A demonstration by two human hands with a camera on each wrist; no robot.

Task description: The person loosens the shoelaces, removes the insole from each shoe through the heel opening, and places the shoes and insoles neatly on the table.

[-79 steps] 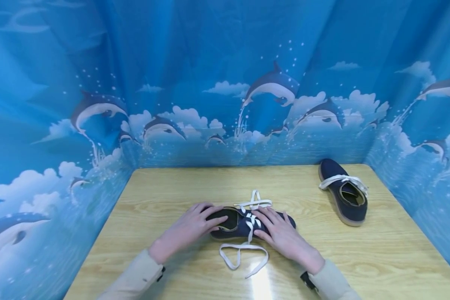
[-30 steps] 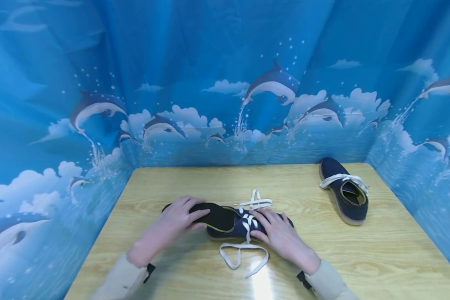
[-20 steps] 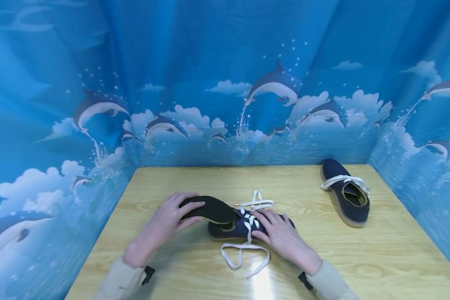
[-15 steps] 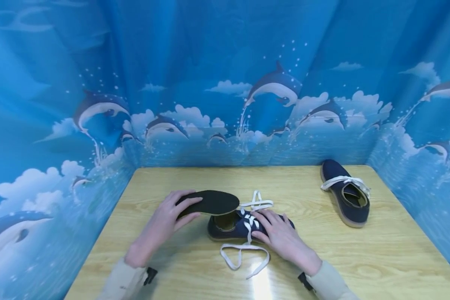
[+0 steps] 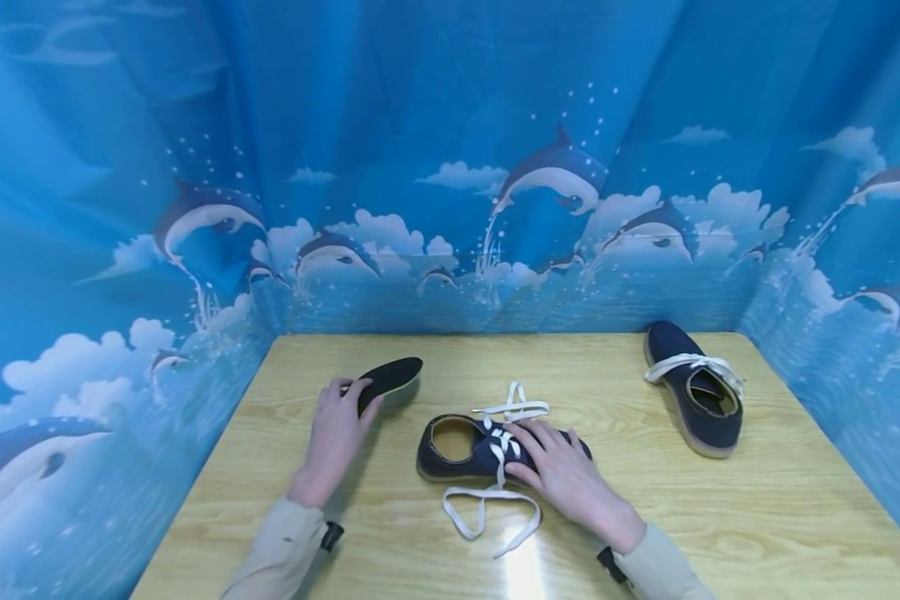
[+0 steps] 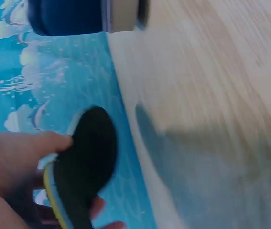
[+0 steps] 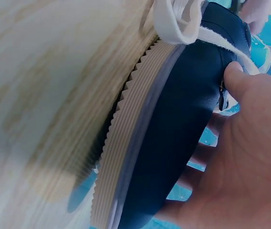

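Note:
My left hand pinches a black insole between thumb and fingers, above the table's left part. In the left wrist view the insole shows a thin yellow edge and stands tilted in the grip. A navy lace-up shoe lies on its sole at mid-table, toe to the right, its inside bare and tan. My right hand grips it over the toe. In the right wrist view, the thumb lies near the laces of the shoe and the fingers reach behind it, partly hidden.
A second navy shoe, its white laces tied in a bow, lies at the back right of the wooden table. Loose white laces trail on both sides of the first shoe. A blue dolphin-print curtain surrounds the table's back and sides.
My left hand has reached into the shoe, drawn the insole out through the opening and carried it up and to the left. My right hand has stayed on the toe.

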